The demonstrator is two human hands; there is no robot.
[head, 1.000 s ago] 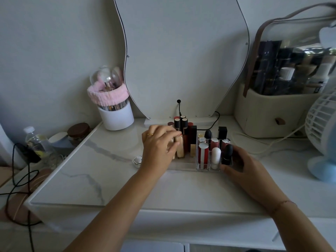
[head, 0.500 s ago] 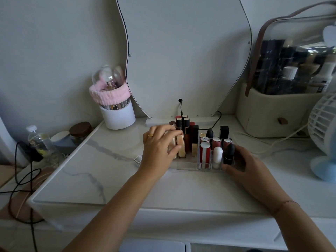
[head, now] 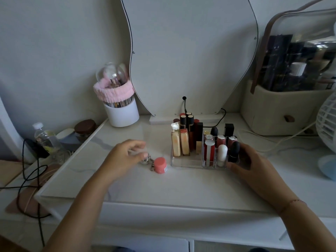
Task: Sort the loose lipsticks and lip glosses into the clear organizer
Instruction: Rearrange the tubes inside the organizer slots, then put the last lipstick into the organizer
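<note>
Nearest the camera, two bare forearms reach over the near edge of a white marble-patterned tabletop (head: 163, 188). The left hand (head: 123, 157) is blurred, its fingers curled loosely downward over a small silvery keychain piece (head: 145, 160); whether the fingertips actually grip it cannot be told. Just right of that piece, joined to it by a short chain, a small pink round pot (head: 160, 165) lies on the table, apart from the tray.

The right hand (head: 249, 160), a thin red cord around its wrist, rests against the near right corner of the clear organizer (head: 185, 163), fingers spread and partly open around its side wall, steadying rather than lifting it. A black bullet-shaped lipstick (head: 234, 151) stands in the compartment beside those fingers, with a white tube (head: 222, 155) and a red-and-white striped tube (head: 209, 151) to its left. The left section holds two cream-coloured tubes (head: 180, 144) upright, with dark and gold-capped glosses (head: 189, 124) behind them.

Farther back on the left stands a white cup (head: 121, 115) wrapped in a pink fluffy band. A wavy-edged mirror (head: 190, 51) leans at the wall, a black cable below it. At far right sits a beige case (head: 272, 110) with a clear lid, and a white fan (head: 327, 124) at the edge.
</note>
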